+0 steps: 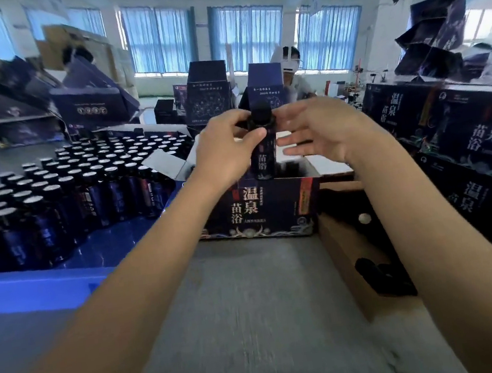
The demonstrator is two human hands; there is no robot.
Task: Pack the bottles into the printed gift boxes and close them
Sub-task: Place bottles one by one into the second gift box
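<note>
Bottle of dark glass (pixel 263 156), gripped by the left hand (pixel 224 155), should be lowered upright into the dark printed cardboard box (pixel 260 211); right hand (pixel 329 135) is spread, gripping nothing.

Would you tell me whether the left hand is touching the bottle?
Touching. The head view shows the left hand pinching the bottle just below its cap, thumb across the front.

A dark labelled bottle with a black cap (pixel 263 159) is gripped near its top by the left hand (pixel 227 151), upright over an open dark-blue printed cardboard gift box (pixel 260 209). The right hand (pixel 325 135) is held just beside it, fingers loosely extended. Silver-capped dark bottles (pixel 66 185) are ranked in a blue tray (pixel 32 286) at the left.
</note>
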